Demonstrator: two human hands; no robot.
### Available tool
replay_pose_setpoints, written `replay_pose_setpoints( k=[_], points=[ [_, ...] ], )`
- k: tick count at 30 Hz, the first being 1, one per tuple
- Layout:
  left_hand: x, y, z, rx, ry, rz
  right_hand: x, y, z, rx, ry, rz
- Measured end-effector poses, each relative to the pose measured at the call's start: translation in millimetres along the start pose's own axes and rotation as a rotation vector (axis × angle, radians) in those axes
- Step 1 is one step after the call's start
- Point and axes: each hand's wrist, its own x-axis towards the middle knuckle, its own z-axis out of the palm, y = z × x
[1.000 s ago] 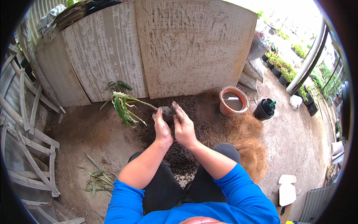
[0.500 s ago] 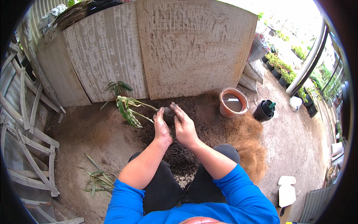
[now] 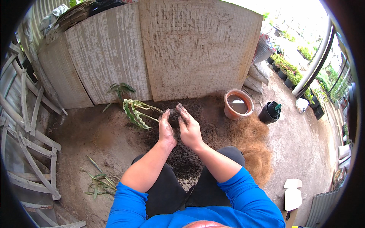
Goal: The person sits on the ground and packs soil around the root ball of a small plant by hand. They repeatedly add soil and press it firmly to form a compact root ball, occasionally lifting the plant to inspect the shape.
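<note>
Ground (image 3: 292,148): dark soil (image 3: 184,161) lies loose on it, below my forearms.
Leafy plant (image 3: 135,114): stretches leftward from my grip, long axis nearly crosswise — leaves out, roots in.
Left hand (image 3: 166,129): nearer the leaves, stems running past its fingertips.
Right hand (image 3: 189,129): opposite, farther from the foliage.
Root ball (image 3: 173,115): clamped between both palms — heels apart, fingers closing round.

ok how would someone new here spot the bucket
Find the tall pale panels and follow them to their bottom right corner. Just in front stands a round, terracotta-coloured bucket. Unlike the smaller black pot to its right, it holds murky liquid.
</note>
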Motion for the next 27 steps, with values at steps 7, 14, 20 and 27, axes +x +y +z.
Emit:
replay_pose_setpoints(
  k=[7,14,20,27],
  points=[
    [-4,-2,2,0.167,0.036,0.084,-4,3,1,-0.056,-0.008,-0.035],
    [-16,8,19,0.087,-0.046,-0.041,0,6,-4,0.189,-0.048,0.079],
    [-21,11,23,0.160,-0.053,-0.001,0,10,-4,0.190,-0.083,0.103],
    [-12,7,13,0.157,-0.080,-0.011,1,12,-3,0.153,-0.078,0.080]
  ],
)
